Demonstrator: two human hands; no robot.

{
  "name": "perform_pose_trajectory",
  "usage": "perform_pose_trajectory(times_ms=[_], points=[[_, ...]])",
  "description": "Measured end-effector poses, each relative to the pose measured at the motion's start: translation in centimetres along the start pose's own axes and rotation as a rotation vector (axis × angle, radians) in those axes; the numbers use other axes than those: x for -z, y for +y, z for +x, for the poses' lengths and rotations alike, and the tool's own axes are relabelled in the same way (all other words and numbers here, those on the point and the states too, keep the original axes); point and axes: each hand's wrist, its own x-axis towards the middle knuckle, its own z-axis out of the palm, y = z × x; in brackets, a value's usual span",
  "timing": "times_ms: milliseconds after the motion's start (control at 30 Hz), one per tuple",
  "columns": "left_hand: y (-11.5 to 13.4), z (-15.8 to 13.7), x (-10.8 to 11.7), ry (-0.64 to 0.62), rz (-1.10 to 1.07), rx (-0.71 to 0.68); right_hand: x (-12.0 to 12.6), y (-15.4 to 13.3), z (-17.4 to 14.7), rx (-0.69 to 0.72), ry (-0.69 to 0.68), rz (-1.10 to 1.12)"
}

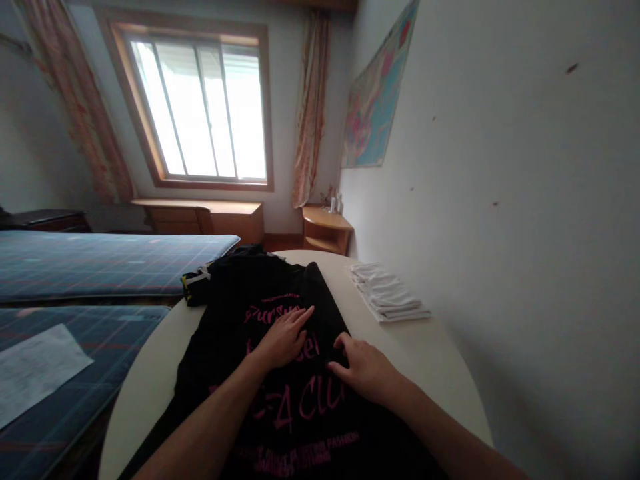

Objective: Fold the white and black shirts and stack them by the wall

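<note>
A black T-shirt [225, 373] with pink lettering lies spread over a round cream table [135, 400], its lower part running out of view toward me. Flat on the lettering rests my left hand [285, 337], fingers stretched out. My right hand [365, 367] is at the shirt's right edge, thumb and fingers apart and curved, with a gap between them. Whether it touches the cloth there I cannot tell. Beyond the shirt's far left end is a dark bundle of cloth [197, 283] with white and yellow marks.
A stack of folded white cloth [387, 293] lies on the table's right side, near the wall. Plaid mattresses [115, 263] stand to the left, one bearing a white paper sheet [40, 370]. A wooden corner shelf [327, 220] and a desk [235, 217] are at the back.
</note>
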Motion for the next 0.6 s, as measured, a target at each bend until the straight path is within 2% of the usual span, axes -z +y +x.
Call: perform_pose_trajectory(times_ms=[100, 200, 267, 400, 500, 600], points=[[0.1, 0.1, 0.1, 0.005, 0.018, -0.012, 1.1, -0.5, -1.1, 0.023, -0.063, -0.002], [0.2, 0.3, 0.2, 0.007, 0.020, 0.001, 1.7, -1.2, -2.0, 0.107, -0.071, 0.177], [0.1, 0.4, 0.2, 0.009, 0.010, 0.021, 1.7, -1.6, -2.5, 0.148, -0.128, 0.254], [0.1, 0.6, 0.1, 0.027, 0.004, 0.045, 1.4, -1.9, -2.9, 0.168, -0.261, 0.179], [0.1, 0.6, -0.2, 0.063, -0.005, 0.054, 1.0, -1.8, -2.2, 0.114, -0.207, 0.126], [0.1, 0.6, -0.4, 0.084, -0.005, 0.052, 0.8, -1.8, -0.3, 0.080, -0.031, 0.105]])
